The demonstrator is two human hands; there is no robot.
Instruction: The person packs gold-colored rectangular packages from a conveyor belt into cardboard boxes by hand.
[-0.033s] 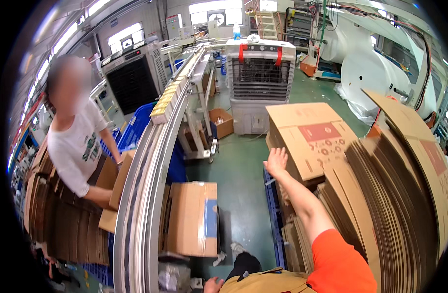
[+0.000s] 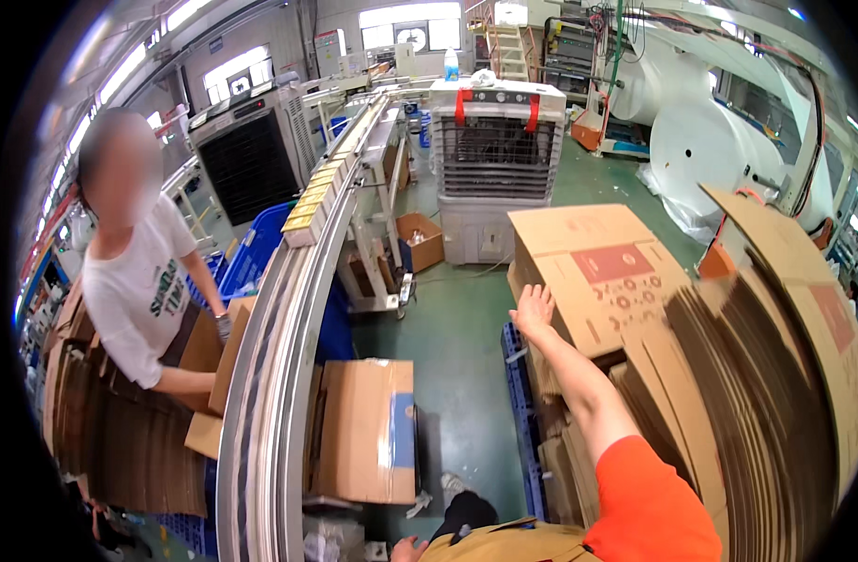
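My right hand [image 2: 534, 311], fingers spread, is at the left edge of a printed flattened carton [image 2: 602, 272] on a stack. Whether it touches the cardboard I cannot tell. The orange-sleeved arm reaches across more flattened cartons [image 2: 756, 393] standing on edge to the right. Low at the bottom edge, my left hand [image 2: 409, 550] hangs beside my tan apron [image 2: 513, 541]; only part of it shows, its fingers look loose, and no object is seen in it.
A conveyor [image 2: 279, 356] carries a row of small boxes [image 2: 307, 220]. Beside it sits a taped carton [image 2: 363, 431]. Across it, a co-worker [image 2: 134, 290] handles an open carton [image 2: 225, 361]. Ahead stands an air cooler [image 2: 497, 150]; a blue pallet [image 2: 520, 421] lies under the stack.
The view has tipped slightly, so most things sit a little lower. Across the conveyor, the co-worker has shifted slightly left. My right hand stays by the carton edge.
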